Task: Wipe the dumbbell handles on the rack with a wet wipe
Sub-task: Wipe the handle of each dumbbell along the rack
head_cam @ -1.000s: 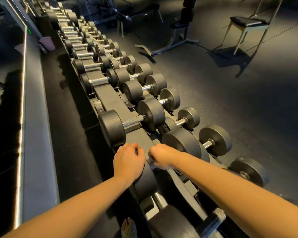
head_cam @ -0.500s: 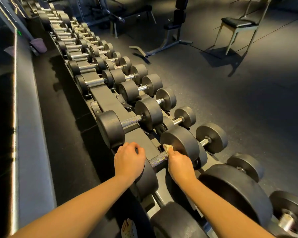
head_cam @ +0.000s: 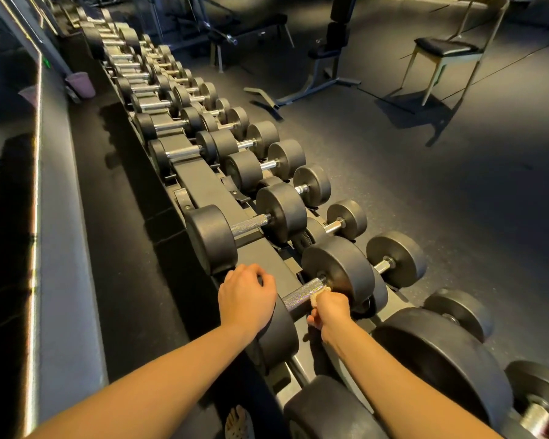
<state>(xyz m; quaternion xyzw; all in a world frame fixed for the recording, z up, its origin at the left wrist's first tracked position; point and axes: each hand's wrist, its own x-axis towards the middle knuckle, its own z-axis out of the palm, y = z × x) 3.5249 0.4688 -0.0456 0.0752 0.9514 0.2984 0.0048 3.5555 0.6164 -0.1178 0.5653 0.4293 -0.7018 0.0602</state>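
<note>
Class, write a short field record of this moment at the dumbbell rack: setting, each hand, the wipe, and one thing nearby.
setting: gym floor beside a long dumbbell rack
left hand: grips the near dumbbell head
right hand: holds the wet wipe against the handle
wipe position: at the handle's far end, close to the other head
nearby: chair on the floor to the right

a long rack (head_cam: 203, 188) of dumbbells is seen running away beside a wall ledge. the near weight (head_cam: 281, 337) of one dumbbell is covered by the left hand (head_cam: 246, 299), with the fingers curled over its top edge. the knurled handle (head_cam: 300, 294) of that dumbbell is gripped by the right hand (head_cam: 330, 308), and a pale wipe (head_cam: 315, 300) is pressed against the metal, close to the far weight (head_cam: 339, 267). a chair (head_cam: 444, 52) is set on the dark floor (head_cam: 425, 201) beyond.
</note>
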